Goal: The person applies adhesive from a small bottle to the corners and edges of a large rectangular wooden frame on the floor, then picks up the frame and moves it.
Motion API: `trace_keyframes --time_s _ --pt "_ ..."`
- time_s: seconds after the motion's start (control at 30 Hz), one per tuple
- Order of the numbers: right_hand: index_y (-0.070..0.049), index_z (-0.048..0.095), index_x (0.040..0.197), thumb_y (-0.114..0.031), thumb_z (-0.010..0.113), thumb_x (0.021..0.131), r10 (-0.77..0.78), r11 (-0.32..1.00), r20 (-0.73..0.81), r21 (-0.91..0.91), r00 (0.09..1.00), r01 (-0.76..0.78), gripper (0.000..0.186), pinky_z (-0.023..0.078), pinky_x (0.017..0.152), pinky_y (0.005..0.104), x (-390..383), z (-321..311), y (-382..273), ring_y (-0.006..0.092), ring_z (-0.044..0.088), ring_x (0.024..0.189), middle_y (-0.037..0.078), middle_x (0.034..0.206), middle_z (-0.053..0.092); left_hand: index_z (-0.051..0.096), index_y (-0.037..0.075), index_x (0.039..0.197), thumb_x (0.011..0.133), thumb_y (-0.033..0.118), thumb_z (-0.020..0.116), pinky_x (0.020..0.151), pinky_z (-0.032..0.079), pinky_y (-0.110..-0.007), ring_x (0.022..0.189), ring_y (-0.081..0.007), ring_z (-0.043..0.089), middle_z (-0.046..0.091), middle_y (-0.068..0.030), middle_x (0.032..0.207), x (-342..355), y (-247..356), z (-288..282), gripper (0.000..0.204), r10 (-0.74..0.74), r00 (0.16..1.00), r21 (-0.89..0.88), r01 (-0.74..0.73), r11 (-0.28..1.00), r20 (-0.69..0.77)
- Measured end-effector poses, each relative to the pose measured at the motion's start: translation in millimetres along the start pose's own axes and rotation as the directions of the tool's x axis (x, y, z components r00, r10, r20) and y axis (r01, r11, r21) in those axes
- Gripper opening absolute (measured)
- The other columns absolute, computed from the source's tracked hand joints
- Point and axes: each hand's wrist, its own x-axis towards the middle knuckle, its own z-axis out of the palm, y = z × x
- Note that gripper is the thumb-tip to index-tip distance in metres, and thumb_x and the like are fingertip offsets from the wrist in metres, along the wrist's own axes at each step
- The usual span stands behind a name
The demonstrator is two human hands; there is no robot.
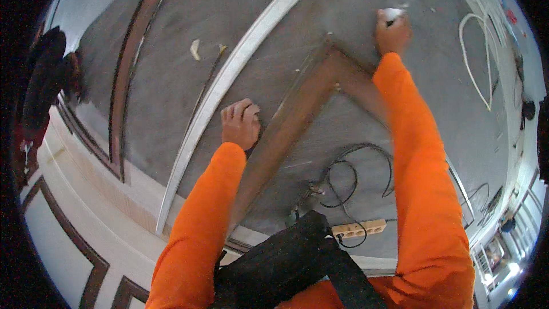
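Closest to the lens, a black bag [286,263] hangs at the bottom edge, its lower part cut off by the frame, with a strap running off to the right. Two orange sleeves rise from below on either side of it. Beyond the bag lie a beige power strip [359,229] and a tangle of black cable [349,171]; a small tool near the cable's lower end is too dark and partly hidden to identify. On the grey floor sits a brown wooden frame [303,103], its two mitred bars meeting in a corner near the top; the right bar disappears under the right sleeve. The left hand [241,123] rests flat on the floor just beside the left bar, fingers together and curled slightly, holding nothing that shows. The right hand [392,33] reaches well past the corner and presses down on a small white wad [392,14], perhaps cloth or paper, fingers closed over it so only its top edge peeks out. A long pale metal strip [229,80] crosses diagonally to the left of the left hand. Further left are a thin dark rod [207,83], a cream scrap [195,49] and another brown frame [127,74]. A white cord [473,60] loops at right, and clutter along the right rim is too small to make out.
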Motion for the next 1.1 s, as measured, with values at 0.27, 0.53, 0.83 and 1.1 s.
trace_keyframes --time_s 0.27,0.53,0.83,1.1 --pt "0.002 0.056 0.125 -0.050 0.064 0.087 -0.093 0.983 -0.064 -0.163 0.994 0.082 0.065 0.038 0.102 0.0527 3 0 11 0.0411 0.060 0.111 0.023 0.117 0.064 0.057 0.015 0.108 0.075 0.008 0.066 0.094 0.038 -0.049 0.111 -0.0334 0.052 0.055 -0.0080 0.121 -5 1 6 0.035 -0.089 0.996 -0.078 0.091 0.993 0.018" --pt "0.005 0.055 0.125 -0.053 0.062 0.087 -0.009 0.997 0.113 -0.081 0.994 0.018 0.070 0.036 0.106 0.0516 2 3 2 0.0419 0.054 0.119 0.025 0.123 0.060 0.058 0.017 0.104 0.068 0.011 0.069 0.095 0.039 -0.050 0.114 -0.0305 0.052 0.054 -0.0051 0.123 -11 0 6 0.038 -0.147 0.987 -0.013 0.148 0.989 0.072" --pt "0.006 0.048 0.134 -0.050 0.059 0.089 -0.028 0.994 0.080 -0.100 0.996 0.036 0.072 0.028 0.111 0.0494 -5 -6 -15 0.0381 0.042 0.132 0.023 0.139 0.048 0.055 0.016 0.110 0.068 0.005 0.068 0.099 0.038 -0.051 0.118 -0.0338 0.050 0.053 -0.0077 0.128 0 -15 -3 0.046 -0.086 0.996 0.083 0.083 0.993 0.030" --pt "-0.010 0.057 0.129 -0.044 0.053 0.101 -0.499 0.789 0.008 -0.410 0.867 0.458 0.044 0.036 0.106 0.0422 19 13 9 0.0287 0.052 0.121 0.014 0.131 0.058 0.054 0.014 0.115 0.079 0.010 0.061 0.103 0.036 -0.049 0.122 -0.0337 0.048 0.053 -0.0106 0.133 4 -22 10 0.036 -0.045 0.998 0.111 0.039 0.993 0.051"
